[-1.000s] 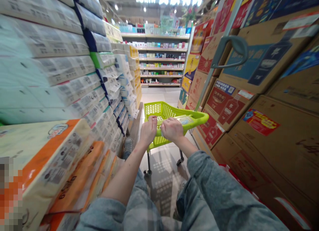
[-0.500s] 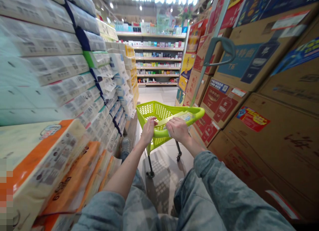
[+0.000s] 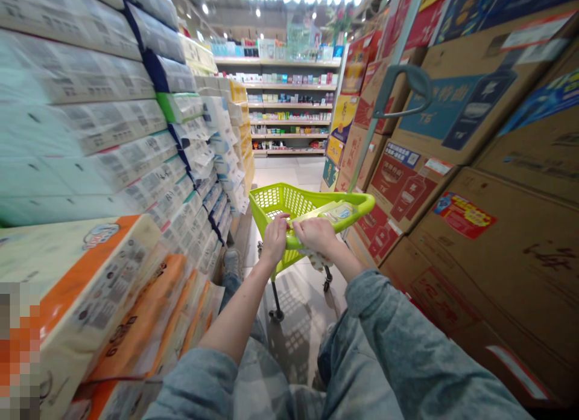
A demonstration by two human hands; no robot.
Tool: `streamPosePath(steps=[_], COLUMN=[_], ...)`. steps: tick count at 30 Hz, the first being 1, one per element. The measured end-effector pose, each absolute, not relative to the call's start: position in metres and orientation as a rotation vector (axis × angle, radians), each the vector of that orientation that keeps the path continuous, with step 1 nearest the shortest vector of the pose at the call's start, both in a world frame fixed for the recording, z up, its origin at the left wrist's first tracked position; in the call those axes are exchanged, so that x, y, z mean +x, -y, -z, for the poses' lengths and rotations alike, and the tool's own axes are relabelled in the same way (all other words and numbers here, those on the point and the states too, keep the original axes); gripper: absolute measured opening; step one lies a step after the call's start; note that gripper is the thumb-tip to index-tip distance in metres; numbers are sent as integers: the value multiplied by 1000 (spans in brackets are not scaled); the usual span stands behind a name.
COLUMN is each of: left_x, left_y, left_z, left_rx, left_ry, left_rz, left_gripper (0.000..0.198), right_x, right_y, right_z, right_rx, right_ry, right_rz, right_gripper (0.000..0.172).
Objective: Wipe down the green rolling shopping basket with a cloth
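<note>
A lime-green shopping cart (image 3: pixel 289 261) with a lattice basket stands before me, turned at an angle. My left hand (image 3: pixel 275 238) is closed on the left end of its handle. Close beside it, my right hand (image 3: pixel 316 234) is wrapped round the same handle. Under the right hand hangs a pale, patterned, soft-looking thing (image 3: pixel 318 260); its kind is unclear. A label panel (image 3: pixel 340 211) lies between the basket and the handle's right side.
Stacked tissue packs (image 3: pixel 104 124) line the left, with orange-and-cream packs (image 3: pixel 136 323) close by. Cardboard cartons (image 3: pixel 506 227) rise on the right, with a grey pole grip (image 3: pixel 418 85) in front. Stocked shelves (image 3: pixel 289 106) stand beyond the tiled aisle (image 3: pixel 301 177).
My right hand has slid left along the handle, closer to my left hand. The pale patterned thing beneath it now shows more. The view has shifted slightly.
</note>
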State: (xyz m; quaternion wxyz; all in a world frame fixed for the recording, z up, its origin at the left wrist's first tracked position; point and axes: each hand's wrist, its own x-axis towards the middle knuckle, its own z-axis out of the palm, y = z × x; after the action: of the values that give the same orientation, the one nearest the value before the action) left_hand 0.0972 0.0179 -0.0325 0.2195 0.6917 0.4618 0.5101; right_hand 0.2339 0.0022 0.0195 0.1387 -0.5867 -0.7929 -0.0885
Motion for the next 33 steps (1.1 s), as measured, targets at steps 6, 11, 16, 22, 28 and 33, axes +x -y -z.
streamPosePath(steps=[6,11,16,22,28,33], left_x=[104,111,115,115,113,121], left_y=[-15,-14,-10,-11,-37,-37], left_z=[35,39,43,40,49,62], left_rx=[1887,1835,1796,1748,2030,2270], left_ry=[-1307,-1314,-1270,-961,-1190,-1412], left_rz=[-1434,-1526,-1523,-1405,-1123,-1026], left_gripper=[41,39,44,47,41,41], right_x=[226,217,236,279,312,296], right_y=[9,21,17,7,5,24], right_z=[-2,19,13,3,3,18], right_rx=[-1639,-1533,-1374,-1369,-1421,-1532], right_ry=[2083,1792,1991,2110,2136,1863], right_rz=[356,526,474,305,271,593], right_gripper=[47,38,38,47,46,39])
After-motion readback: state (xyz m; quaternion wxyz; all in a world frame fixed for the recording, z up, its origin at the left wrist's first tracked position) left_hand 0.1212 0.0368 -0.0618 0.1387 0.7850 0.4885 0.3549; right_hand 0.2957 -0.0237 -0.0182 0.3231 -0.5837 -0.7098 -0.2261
